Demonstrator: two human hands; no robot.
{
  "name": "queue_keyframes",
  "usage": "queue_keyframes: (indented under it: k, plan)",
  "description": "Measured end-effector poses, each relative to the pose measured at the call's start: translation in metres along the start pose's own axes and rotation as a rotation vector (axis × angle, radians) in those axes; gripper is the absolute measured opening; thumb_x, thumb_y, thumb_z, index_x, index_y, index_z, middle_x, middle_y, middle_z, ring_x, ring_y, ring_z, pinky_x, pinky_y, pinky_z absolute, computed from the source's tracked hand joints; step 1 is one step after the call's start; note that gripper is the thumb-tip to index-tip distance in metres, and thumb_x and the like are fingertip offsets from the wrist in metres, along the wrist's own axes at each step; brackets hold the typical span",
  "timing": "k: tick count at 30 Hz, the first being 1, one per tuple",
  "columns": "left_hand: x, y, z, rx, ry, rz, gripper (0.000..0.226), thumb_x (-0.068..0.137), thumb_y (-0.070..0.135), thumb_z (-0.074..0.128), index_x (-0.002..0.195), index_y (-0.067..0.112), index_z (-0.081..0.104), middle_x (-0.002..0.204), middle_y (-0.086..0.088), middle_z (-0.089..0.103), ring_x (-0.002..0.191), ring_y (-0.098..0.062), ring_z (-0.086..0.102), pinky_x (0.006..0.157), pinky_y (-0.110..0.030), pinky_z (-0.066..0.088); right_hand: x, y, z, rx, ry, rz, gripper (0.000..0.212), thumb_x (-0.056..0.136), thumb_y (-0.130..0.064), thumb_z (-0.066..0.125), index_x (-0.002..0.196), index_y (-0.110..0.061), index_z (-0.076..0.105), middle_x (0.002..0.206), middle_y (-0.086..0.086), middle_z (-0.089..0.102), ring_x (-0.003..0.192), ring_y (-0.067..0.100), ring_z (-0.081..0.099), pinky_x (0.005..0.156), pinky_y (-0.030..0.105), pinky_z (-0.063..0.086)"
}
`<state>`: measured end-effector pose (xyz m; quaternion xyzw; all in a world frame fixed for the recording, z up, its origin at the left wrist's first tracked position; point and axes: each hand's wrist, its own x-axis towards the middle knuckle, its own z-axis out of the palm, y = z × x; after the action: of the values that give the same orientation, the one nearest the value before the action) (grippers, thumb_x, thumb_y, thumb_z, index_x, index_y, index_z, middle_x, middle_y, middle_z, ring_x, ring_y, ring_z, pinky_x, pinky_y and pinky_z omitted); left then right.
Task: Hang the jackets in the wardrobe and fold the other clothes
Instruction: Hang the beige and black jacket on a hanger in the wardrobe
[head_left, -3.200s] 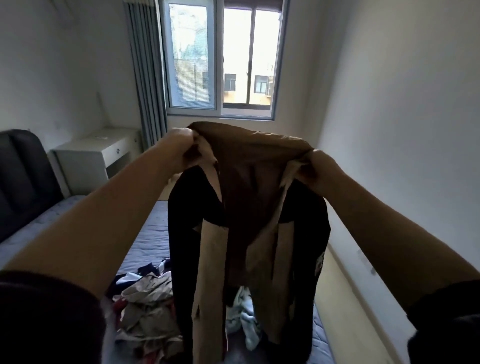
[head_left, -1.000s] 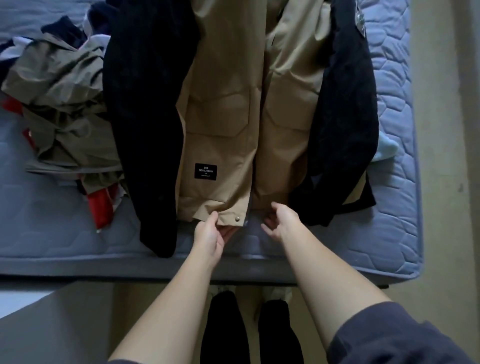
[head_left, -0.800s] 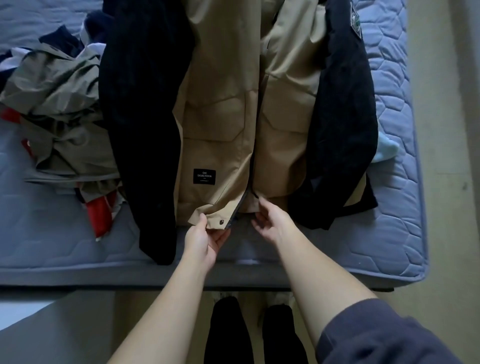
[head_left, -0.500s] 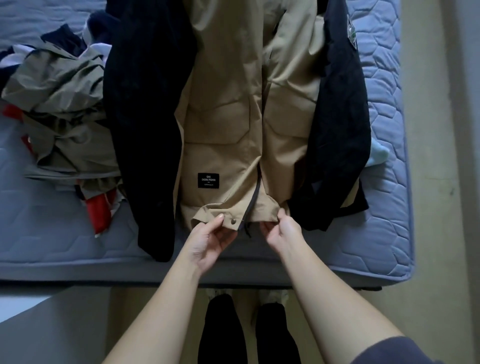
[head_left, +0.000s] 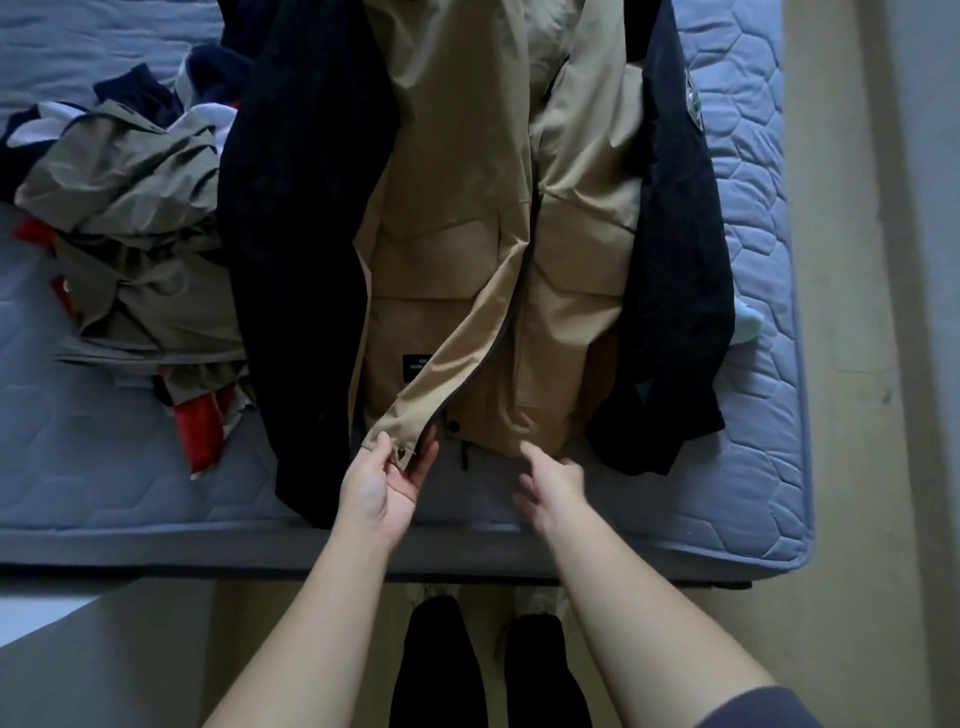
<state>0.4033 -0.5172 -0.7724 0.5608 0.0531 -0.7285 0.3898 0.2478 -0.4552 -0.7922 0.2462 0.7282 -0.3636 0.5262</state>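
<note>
Tan soft-shell jacket with black sleeves (head_left: 571, 249): likely light, limp, slippery. Left hand (head_left: 384, 483) grip pinching hem flap corner; right hand (head_left: 550, 480) grip spread, empty. Best hold: zipper ends.

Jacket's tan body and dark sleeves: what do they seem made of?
The tan body looks like a thin, smooth woven shell, likely nylon or polyester: crisp creases, faint sheen. The dark sleeves look softer, matte and faintly ribbed, perhaps corduroy or fleece; the light is too dim to be sure.
</note>
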Motion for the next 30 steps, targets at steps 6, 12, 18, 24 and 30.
queue_keyframes:
  k: [6,12,18,24,30]
  plan:
    - [0.017,0.026,-0.007,-0.089,0.065,0.122,0.021,0.103,0.016,0.037,0.101,0.007,0.056,0.084,-0.007,0.074,0.074,-0.021,0.073,0.061,-0.037,0.06,-0.012,0.031,0.024,-0.96,0.103,-0.907,0.016,0.086,-0.018,0.058,0.102,-0.018,0.056,0.106,0.001,0.053,0.1,0.021,0.053,0.087,0.035,0.044]
    - [0.033,0.052,-0.015,-0.114,0.058,0.151,0.02,0.102,0.016,0.038,0.1,0.007,0.055,0.076,-0.009,0.075,0.073,-0.021,0.073,0.061,-0.034,0.058,0.018,0.028,0.078,-1.245,0.191,-0.773,0.048,0.087,-0.033,0.063,0.127,-0.015,0.042,0.122,0.007,0.049,0.115,0.027,0.049,0.089,0.04,0.041]
    - [0.047,0.057,-0.024,-0.071,0.008,0.124,0.02,0.101,0.015,0.041,0.103,0.004,0.058,0.088,-0.01,0.075,0.08,-0.024,0.073,0.06,-0.036,0.06,0.058,0.011,0.107,-1.158,0.328,-0.506,0.057,0.083,-0.04,0.063,0.127,-0.014,0.039,0.13,0.012,0.046,0.119,0.032,0.046,0.091,0.044,0.038]
    - [0.044,0.047,-0.023,0.022,-0.005,0.127,0.022,0.1,0.014,0.043,0.117,0.008,0.055,0.115,-0.009,0.065,0.109,-0.025,0.062,0.066,-0.036,0.059,0.07,-0.012,0.057,-0.9,0.039,-0.602,0.022,0.096,-0.014,0.043,0.101,-0.003,0.062,0.107,0.024,0.063,0.104,0.04,0.059,0.08,0.037,0.046]
    - [0.029,0.019,-0.019,0.217,-0.14,-0.03,0.025,0.081,0.01,0.063,0.106,0.008,0.062,0.093,-0.004,0.075,0.082,-0.013,0.072,0.065,-0.031,0.058,0.042,-0.022,-0.004,-0.238,-0.381,-0.135,0.012,0.097,-0.008,0.051,0.093,-0.013,0.061,0.081,0.005,0.067,0.065,0.014,0.064,0.061,0.033,0.054]
